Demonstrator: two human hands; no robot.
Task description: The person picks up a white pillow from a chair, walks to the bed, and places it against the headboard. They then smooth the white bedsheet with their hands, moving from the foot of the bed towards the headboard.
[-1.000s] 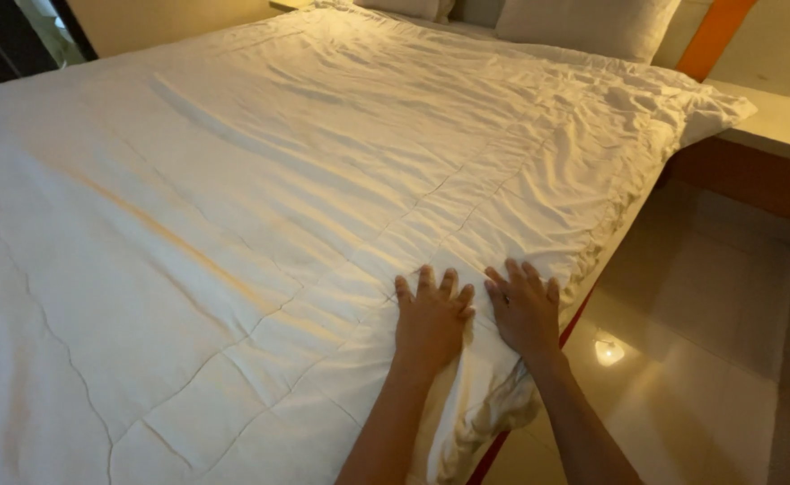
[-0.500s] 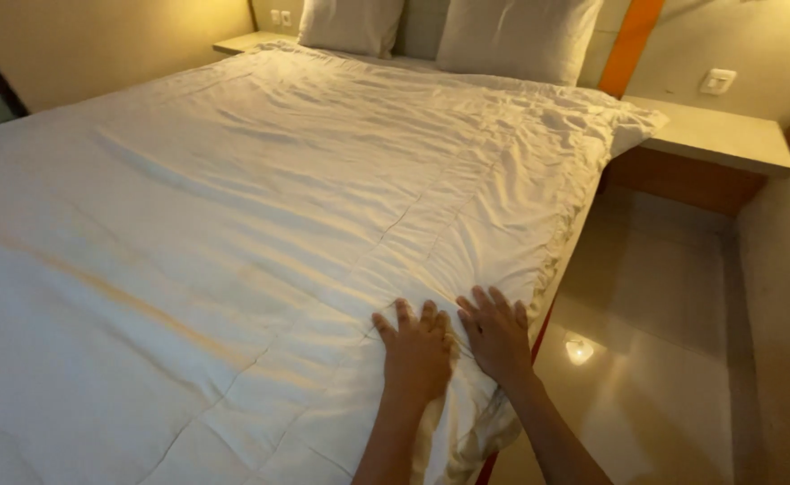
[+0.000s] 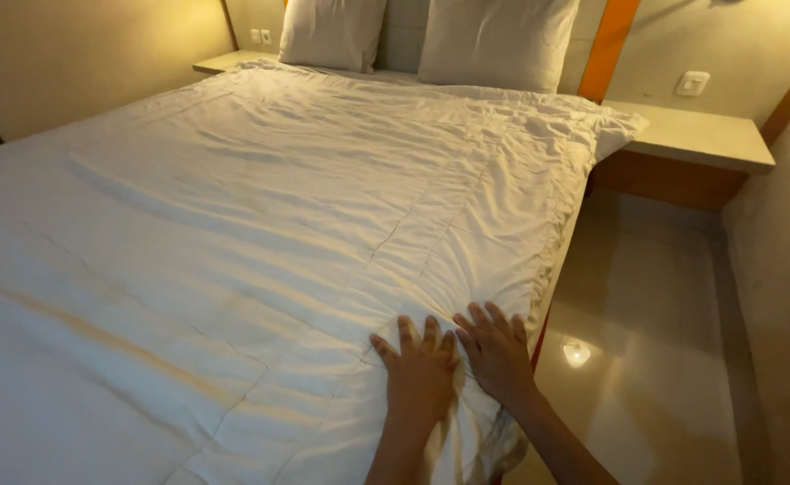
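Risk assessment. Both hands press on the white quilt (image 3: pixel 323 233) close to the side edge of the bed. Just to the right of the right hand (image 3: pixel 497 352) the quilt edge hangs in loose folds over the side, above the glossy floor (image 3: pixel 655 359). A sideways push from this position would likely bunch the fabric into new creases ahead of the fingertips, or drag the overhang further off the mattress. Uneven pressure between the two hands could skew the stitched seam that runs away from the fingertips toward the pillows (image 3: pixel 431 40).

Grip state. The left hand (image 3: pixel 419 373) lies palm down with fingers spread and flat on the quilt; it pinches nothing. The right hand lies immediately beside it, thumb side touching or nearly touching the left hand, fingers likewise spread and flat. Neither hand closes on fabric; contact is by palm and finger surfaces only.

Location. The quilt covers the whole bed, extending from under the palms forward to the pillows and far to the left. Beyond the fingertips and to the right, a bedside shelf (image 3: pixel 696 135) stands against the wall, well apart from both hands.
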